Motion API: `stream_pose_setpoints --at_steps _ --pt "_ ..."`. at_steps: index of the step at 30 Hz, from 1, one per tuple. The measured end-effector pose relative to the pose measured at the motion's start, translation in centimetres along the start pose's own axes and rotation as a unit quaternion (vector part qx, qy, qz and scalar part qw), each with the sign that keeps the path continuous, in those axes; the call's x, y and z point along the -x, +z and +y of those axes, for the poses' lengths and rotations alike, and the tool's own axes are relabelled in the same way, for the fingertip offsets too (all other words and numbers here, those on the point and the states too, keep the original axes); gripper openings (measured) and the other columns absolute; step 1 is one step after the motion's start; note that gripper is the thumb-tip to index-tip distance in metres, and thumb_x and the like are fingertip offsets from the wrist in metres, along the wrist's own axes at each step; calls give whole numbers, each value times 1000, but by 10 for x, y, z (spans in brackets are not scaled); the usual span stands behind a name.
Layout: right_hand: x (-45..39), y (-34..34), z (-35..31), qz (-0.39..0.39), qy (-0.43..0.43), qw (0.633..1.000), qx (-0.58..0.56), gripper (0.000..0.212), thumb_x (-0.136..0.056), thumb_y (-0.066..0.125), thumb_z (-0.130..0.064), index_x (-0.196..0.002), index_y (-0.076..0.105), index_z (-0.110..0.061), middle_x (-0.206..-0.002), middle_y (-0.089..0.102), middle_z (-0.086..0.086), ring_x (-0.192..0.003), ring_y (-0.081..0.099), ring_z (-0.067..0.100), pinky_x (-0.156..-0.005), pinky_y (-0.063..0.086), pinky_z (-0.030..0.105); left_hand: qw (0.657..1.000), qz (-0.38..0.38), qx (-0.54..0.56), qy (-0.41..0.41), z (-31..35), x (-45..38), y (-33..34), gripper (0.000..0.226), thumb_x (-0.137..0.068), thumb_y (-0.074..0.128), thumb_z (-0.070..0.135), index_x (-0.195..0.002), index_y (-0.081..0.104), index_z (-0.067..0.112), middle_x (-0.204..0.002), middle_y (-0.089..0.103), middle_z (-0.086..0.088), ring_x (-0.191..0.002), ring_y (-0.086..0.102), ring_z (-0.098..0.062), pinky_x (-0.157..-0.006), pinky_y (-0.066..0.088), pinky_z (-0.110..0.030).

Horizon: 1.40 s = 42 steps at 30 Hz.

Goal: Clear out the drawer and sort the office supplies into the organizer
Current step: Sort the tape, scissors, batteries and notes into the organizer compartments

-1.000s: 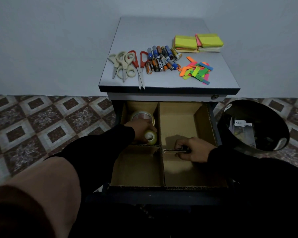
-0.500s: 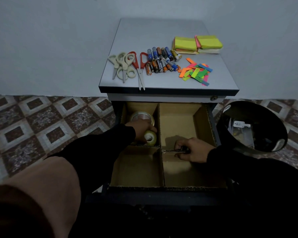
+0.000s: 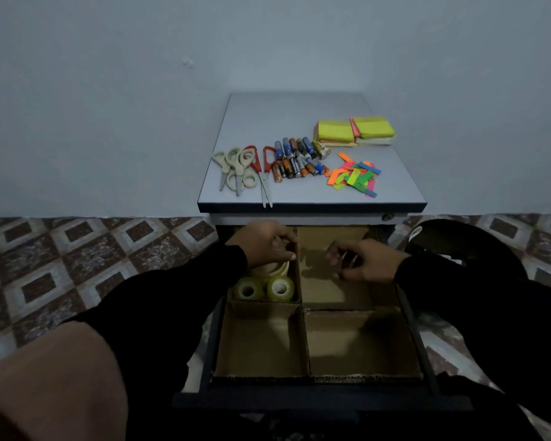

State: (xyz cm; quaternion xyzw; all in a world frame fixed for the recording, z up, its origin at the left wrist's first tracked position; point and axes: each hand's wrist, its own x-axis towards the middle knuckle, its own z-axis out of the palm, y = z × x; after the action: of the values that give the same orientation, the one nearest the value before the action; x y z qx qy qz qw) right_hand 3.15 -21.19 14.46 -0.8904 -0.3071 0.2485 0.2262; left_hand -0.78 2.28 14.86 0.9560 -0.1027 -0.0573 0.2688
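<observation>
The drawer point(image 3: 315, 401) stands pulled out with a cardboard organizer point(image 3: 303, 340) of four compartments inside. Clear tape rolls point(image 3: 264, 288) lie in the back left compartment; the other compartments show bare cardboard. My left hand point(image 3: 264, 245) hovers over the tape rolls beside the middle divider, fingers loosely curled and holding nothing visible. My right hand point(image 3: 360, 261) hangs over the back right compartment, its fingers curled around a dark gap; whether it holds anything is unclear. On the cabinet top point(image 3: 299, 113) lie beige and red scissors point(image 3: 239, 168), batteries point(image 3: 299, 160), yellow sticky note pads point(image 3: 353, 130) and coloured flags point(image 3: 353, 178).
A dark round bin point(image 3: 477, 246) stands on the patterned floor tiles point(image 3: 86, 259) right of the drawer, partly behind my right sleeve. My knee point(image 3: 54, 377) fills the lower left. A plain wall rises behind the cabinet.
My left hand let go of the tape roll and rose above the compartment. My right hand left the divider and lifted over the back right compartment. The view tilted upward.
</observation>
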Motion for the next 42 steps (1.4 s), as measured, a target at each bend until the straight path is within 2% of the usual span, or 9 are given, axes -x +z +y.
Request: stream_pose_setpoints --at_steps 6,11,14,17,19,24,27,32,42 --pt "-15 -64 -27 59 -33 996 51 29 -84 66 -18 -108 52 -25 -107 60 -3 -96 57 13 -87 44 23 999 43 -5 15 22 -18 -48 36 -81 71 27 -115 65 17 -110 66 -1 -96 60 -13 -88 50 -29" --pt "-35 -109 -41 128 -60 987 81 23 -83 68 -15 -103 57 -14 -100 63 -2 -88 62 15 -84 48 28 994 89 -55 11 23 -48 -77 36 -80 72 33 -112 66 19 -111 66 0 -98 59 -14 -86 48 -28" --pt "-53 -128 -42 152 -73 981 98 22 -82 67 -7 -101 58 -9 -101 62 0 -83 62 17 -75 46 21 990 110 -86 2 18 -67 -90 38 -79 72 35 -113 65 20 -112 64 0 -99 56 -15 -86 46 -28" --pt "-74 -142 -40 178 -63 975 114 27 -81 68 -7 -107 59 -10 -109 63 3 -88 63 22 -80 47 28 985 118 -125 -10 12 -89 -98 44 -82 69 36 -122 60 22 -120 58 -4 -110 52 -21 -92 43 -34" --pt "-89 -149 -37 190 -53 973 117 29 -82 68 -8 -110 60 -9 -114 62 5 -93 63 24 -81 45 27 983 120 -137 -19 6 -103 -102 49 -83 67 38 -129 55 23 -126 55 -5 -117 48 -23 -96 41 -36" --pt "-125 -158 -28 183 -23 972 142 41 -81 70 -14 -120 56 -11 -124 55 9 -103 58 25 -88 43 32 978 124 -162 -44 -13 -135 -103 59 -84 63 48 -136 47 26 -138 48 -3 -125 42 -24 -102 35 -37" --pt "-143 -162 -24 174 -19 968 179 48 -83 67 -18 -128 51 -14 -128 51 10 -115 49 25 -95 38 32 974 128 -177 -55 -21 -149 -101 59 -83 60 52 -135 47 28 -140 48 0 -127 42 -23 -103 33 -38" --pt "-162 -167 -21 145 -10 967 212 60 -84 67 -24 -138 43 -17 -137 46 8 -125 41 24 -101 32 31 974 110 -185 -64 -29 -168 -96 63 -81 60 57 -136 46 30 -140 48 2 -126 44 -21 -104 29 -39" --pt "-180 -165 -17 120 -21 957 263 70 -79 66 -46 -141 39 -27 -140 42 2 -125 32 26 -101 32 36 982 96 -152 -55 -33 -183 -92 69 -77 61 61 -136 46 29 -134 52 1 -124 45 -20 -102 26 -38"
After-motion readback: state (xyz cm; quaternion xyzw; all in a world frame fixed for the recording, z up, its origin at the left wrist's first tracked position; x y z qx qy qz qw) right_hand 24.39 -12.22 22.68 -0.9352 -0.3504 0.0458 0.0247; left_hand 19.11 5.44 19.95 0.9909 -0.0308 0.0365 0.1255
